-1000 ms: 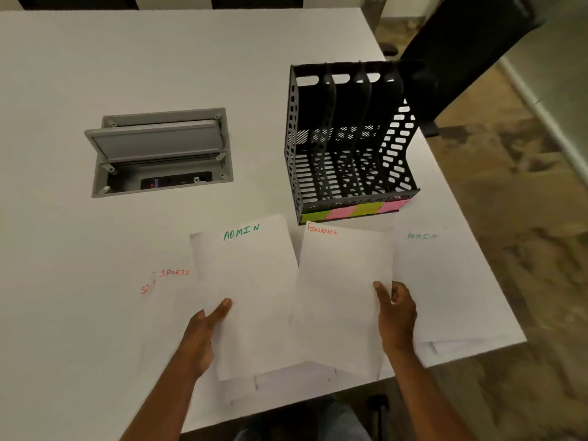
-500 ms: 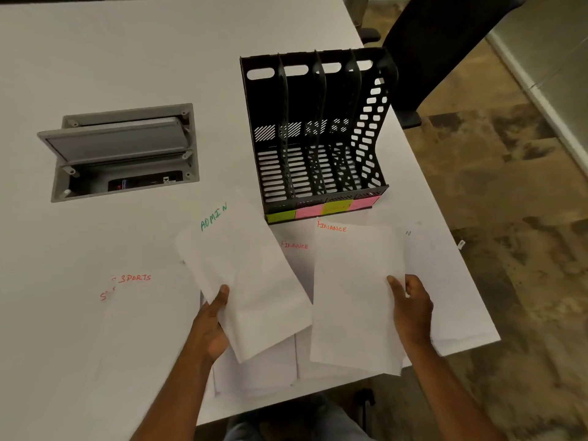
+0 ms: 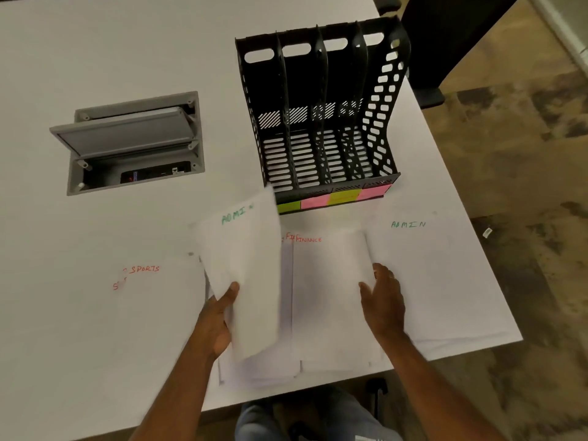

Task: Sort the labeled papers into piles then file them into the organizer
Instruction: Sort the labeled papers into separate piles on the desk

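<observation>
My left hand (image 3: 219,316) grips the lower left edge of a white sheet labeled ADMIN (image 3: 245,265), raised and tilted above the table. My right hand (image 3: 381,300) rests with relaxed fingers at the right edge of the FINANCE pile (image 3: 331,297), whose top sheet lies flat. A SPORTS pile (image 3: 152,307) lies to the left, and an ADMIN pile (image 3: 429,275) to the right. The black organizer (image 3: 321,122) stands behind the piles with several empty slots and green and pink sticky notes (image 3: 334,198) along its front.
A grey cable box (image 3: 133,144) with its lid raised is set into the white table (image 3: 95,58) at the left. A black chair (image 3: 445,43) stands past the far right corner. The table's right edge (image 3: 477,249) runs close to the ADMIN pile.
My right hand has laid its FINANCE sheet flat on the FINANCE pile and loosened its hold. The ADMIN sheet in my left hand has swung upright and moved right.
</observation>
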Demonstrator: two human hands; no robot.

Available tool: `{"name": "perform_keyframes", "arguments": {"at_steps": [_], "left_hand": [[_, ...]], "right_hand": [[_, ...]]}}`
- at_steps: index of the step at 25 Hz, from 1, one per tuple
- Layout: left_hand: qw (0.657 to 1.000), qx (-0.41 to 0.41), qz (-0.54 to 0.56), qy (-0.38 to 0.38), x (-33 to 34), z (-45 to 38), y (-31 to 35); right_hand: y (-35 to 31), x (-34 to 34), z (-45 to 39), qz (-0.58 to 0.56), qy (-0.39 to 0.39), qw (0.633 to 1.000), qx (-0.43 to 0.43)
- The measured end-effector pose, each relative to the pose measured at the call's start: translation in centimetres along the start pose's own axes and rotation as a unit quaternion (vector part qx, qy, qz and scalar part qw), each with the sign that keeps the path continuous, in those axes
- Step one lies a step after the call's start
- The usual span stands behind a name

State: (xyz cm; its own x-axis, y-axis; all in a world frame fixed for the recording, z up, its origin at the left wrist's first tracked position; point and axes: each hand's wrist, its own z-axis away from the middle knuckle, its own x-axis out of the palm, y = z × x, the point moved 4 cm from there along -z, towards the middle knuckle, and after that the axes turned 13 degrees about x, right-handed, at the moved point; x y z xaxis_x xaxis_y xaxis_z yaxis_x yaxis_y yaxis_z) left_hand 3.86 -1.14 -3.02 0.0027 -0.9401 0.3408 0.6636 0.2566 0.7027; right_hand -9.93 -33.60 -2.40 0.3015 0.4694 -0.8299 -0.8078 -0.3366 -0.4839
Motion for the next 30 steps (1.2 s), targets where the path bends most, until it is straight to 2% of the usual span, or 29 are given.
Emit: {"name": "perform_keyframes", "arguments": {"at_steps": [2,3,5,6,8,13,17,21,24,27,30], "left_hand": [[0.998,0.006,-0.063,-0.016,2.1,-0.1,-0.9],[0.995,0.009,-0.097,-0.028,3.5,-0.1,-1.4],[0.988,0.012,-0.139,-0.06,6.6,-0.2,-2.6],[0.986,0.007,-0.149,-0.075,8.3,-0.3,-3.4],[0.983,-0.01,-0.16,-0.092,11.4,-0.2,-5.0],[0.963,-0.051,-0.217,-0.153,17.6,0.1,-8.3],[0.951,-0.034,-0.269,-0.149,19.0,0.3,-8.9],[0.944,-0.013,-0.301,-0.137,18.7,0.3,-9.2],[0.938,-0.002,-0.312,-0.148,20.4,0.5,-10.0],[0.919,-0.009,-0.328,-0.217,23.9,1.1,-11.7],[0.881,-0.036,-0.38,-0.28,26.2,1.6,-13.5]], "right_hand": [[0.0,-0.6,-0.2,-0.044,0.002,0.998,0.034],[0.1,-1.1,-0.3,-0.113,-0.017,0.992,0.061],[0.1,-1.4,-0.6,-0.262,-0.129,0.949,0.122],[0.4,-1.5,-0.8,-0.298,-0.175,0.927,0.144],[0.7,-2.4,-1.3,-0.256,-0.198,0.935,0.146],[5.7,-7.3,-5.0,-0.229,-0.042,0.963,0.135],[10.5,-10.4,-8.1,-0.15,0.044,0.981,0.116],[13.0,-10.0,-10.0,-0.064,0.016,0.985,0.159],[13.8,-9.5,-10.2,0.004,0.034,0.978,0.206],[14.3,-9.1,-10.2,0.008,0.022,0.961,0.274],[14.3,-8.8,-10.5,0.021,0.001,0.961,0.274]]}}
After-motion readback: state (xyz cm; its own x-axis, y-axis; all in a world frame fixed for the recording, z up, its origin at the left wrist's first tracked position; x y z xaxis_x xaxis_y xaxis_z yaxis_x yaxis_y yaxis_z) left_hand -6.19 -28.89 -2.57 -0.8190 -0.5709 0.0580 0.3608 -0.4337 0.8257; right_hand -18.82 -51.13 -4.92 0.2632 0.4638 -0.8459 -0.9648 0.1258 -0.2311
